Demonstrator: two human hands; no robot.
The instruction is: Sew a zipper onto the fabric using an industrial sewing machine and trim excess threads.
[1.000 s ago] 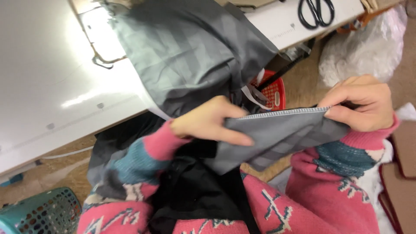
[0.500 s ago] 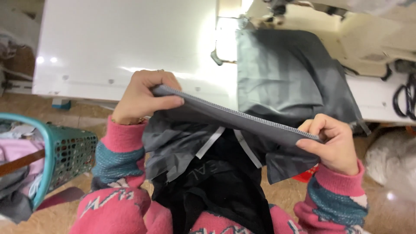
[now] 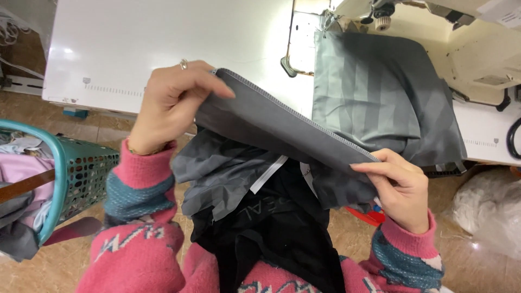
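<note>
My left hand (image 3: pixel 171 103), with a ring on one finger, pinches one end of a grey fabric piece (image 3: pixel 271 127) along its stitched edge. My right hand (image 3: pixel 399 187) grips the other end lower down, so the edge runs taut and slanted between both hands. The grey fabric continues up onto the white sewing table (image 3: pixel 163 49), where a folded part (image 3: pixel 380 97) lies under the sewing machine (image 3: pixel 434 21). Black cloth (image 3: pixel 271 228) with a white strip hangs over my lap below the grey piece.
A teal plastic basket (image 3: pixel 65 168) with clothes stands on the tiled floor at left. A white plastic bag (image 3: pixel 488 211) lies at right. Something red (image 3: pixel 369 216) shows under the fabric. A dark loop (image 3: pixel 513 138) lies at the table's right edge.
The view swung left, bringing the basket and table into sight. My left hand rose toward the table with the fabric edge; my right hand stayed lower, holding the other end.
</note>
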